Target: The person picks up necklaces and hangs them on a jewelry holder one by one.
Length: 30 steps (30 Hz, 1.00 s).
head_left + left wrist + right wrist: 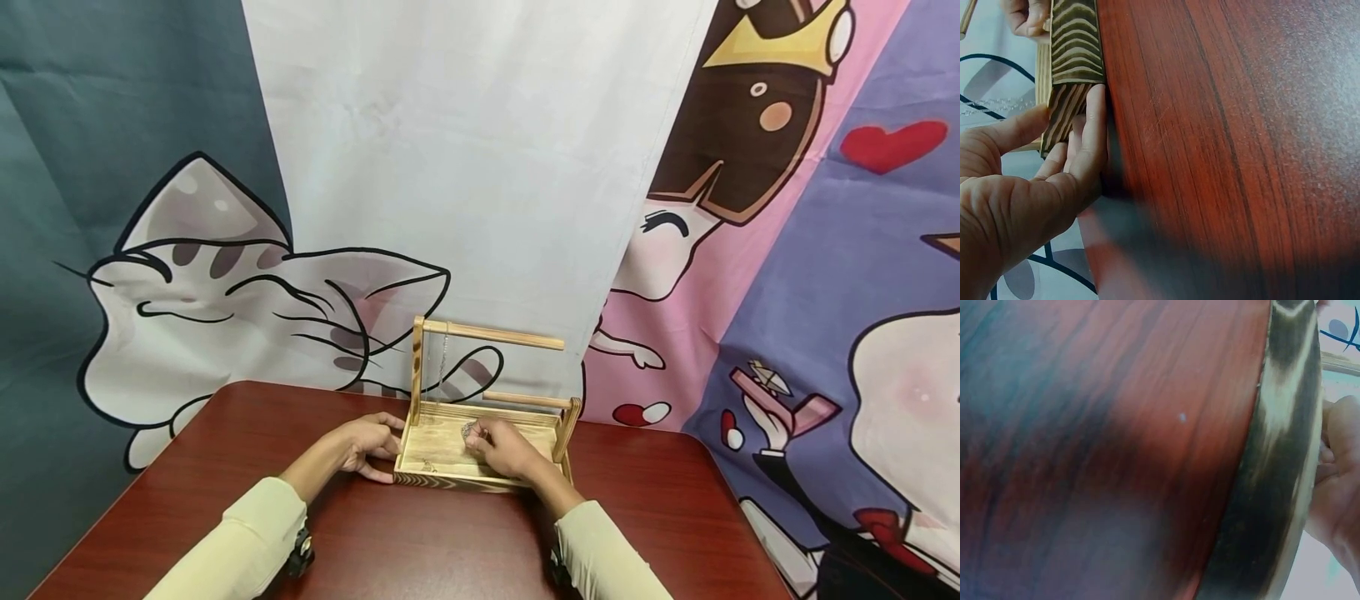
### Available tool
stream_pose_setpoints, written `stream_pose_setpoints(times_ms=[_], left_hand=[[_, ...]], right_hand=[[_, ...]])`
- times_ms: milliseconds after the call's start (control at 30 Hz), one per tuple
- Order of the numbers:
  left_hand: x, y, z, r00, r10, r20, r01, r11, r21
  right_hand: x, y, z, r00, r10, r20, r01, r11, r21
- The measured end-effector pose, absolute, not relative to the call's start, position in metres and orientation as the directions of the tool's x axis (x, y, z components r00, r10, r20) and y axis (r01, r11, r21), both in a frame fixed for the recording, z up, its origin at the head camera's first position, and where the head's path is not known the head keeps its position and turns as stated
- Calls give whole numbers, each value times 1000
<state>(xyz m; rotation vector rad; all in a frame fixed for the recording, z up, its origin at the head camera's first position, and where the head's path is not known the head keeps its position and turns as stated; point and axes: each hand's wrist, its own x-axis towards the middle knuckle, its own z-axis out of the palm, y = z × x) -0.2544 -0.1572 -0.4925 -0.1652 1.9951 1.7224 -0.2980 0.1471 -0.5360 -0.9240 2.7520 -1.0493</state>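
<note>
The table is dark red wood grain, backed by a cartoon-print cloth backdrop.

On the table stands a wooden jewelry stand: a shallow tray base with an upright post at its 9 o'clock end carrying a long top bar, and a shorter post at its 3 o'clock end carrying a lower bar.

Tray contents: a thin chain lies on the tray floor near the 7 o'clock corner. A second fine chain hangs from the top bar near the tall post.

The left hand sits at the tray's 9 o'clock end. Its fingers are extended and close together, lying flat against the end wall, with the thumb on the opposite face.

The right hand rests inside the tray, right of center. Its fingertips are pinched on a small silver pendant, which sits at 10 o'clock from the knuckles.

The left wrist view shows the finger contact on the tray wall. The right wrist view shows only blurred tray wall and table; the pendant is hidden there.
</note>
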Motion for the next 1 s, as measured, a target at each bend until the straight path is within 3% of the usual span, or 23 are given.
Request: stream_pose_setpoints(times_ms=[267,533,800,900,1000], left_hand=[[-254,-158,-492,-871,222,-438,-400,197,895],[-253,-157,-492,-871,227,-435,-398,190,897],[-253,-158,-492,-872,229,-433,-398,184,899],[-252,-158,-492,-873,227,-431,-396,185,899],[-252,-157,-492,-874,223,-432,-397,184,899]], right_hand=[[-285,141,-512,-863,-499,81,-429,638,-640],[-288,148,-504,-877,-479,31,-416,726,-547],[-345,173,-576,-834,-545,79,-535,766,-356],[-336,171,-565,-828,-558,51,-533,756,-380],[-311,165,-532,-838,-546,-26,-444,707,-551]])
